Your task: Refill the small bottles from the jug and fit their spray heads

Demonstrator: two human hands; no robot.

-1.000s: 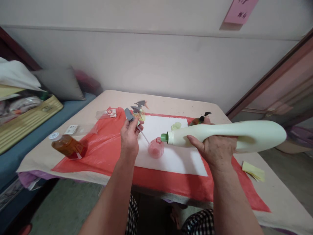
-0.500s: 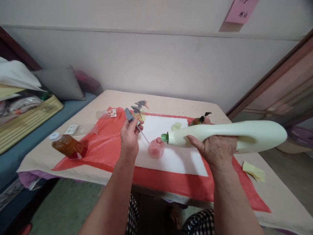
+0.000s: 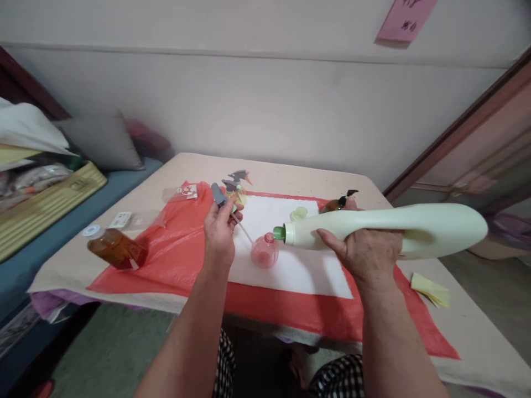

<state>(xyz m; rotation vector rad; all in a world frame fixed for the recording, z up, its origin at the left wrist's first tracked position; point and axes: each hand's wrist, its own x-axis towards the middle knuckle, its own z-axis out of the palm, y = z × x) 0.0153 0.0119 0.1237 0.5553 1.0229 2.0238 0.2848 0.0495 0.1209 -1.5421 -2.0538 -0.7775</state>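
Observation:
My right hand (image 3: 365,251) grips a large pale green bottle (image 3: 398,225) held almost level, its green spout (image 3: 279,233) just above the mouth of a small round pink bottle (image 3: 264,251) standing on a white sheet (image 3: 298,265). My left hand (image 3: 219,232) holds a grey spray trigger head (image 3: 218,194) with its thin dip tube (image 3: 245,232) slanting down toward the pink bottle.
A red plastic sheet (image 3: 174,249) covers the beige table (image 3: 473,326). On it stand an amber bottle (image 3: 116,249), a second spray bottle (image 3: 237,185), a pale cap (image 3: 298,213) and a dark pump bottle (image 3: 338,203). Yellow notes (image 3: 430,289) lie at the right.

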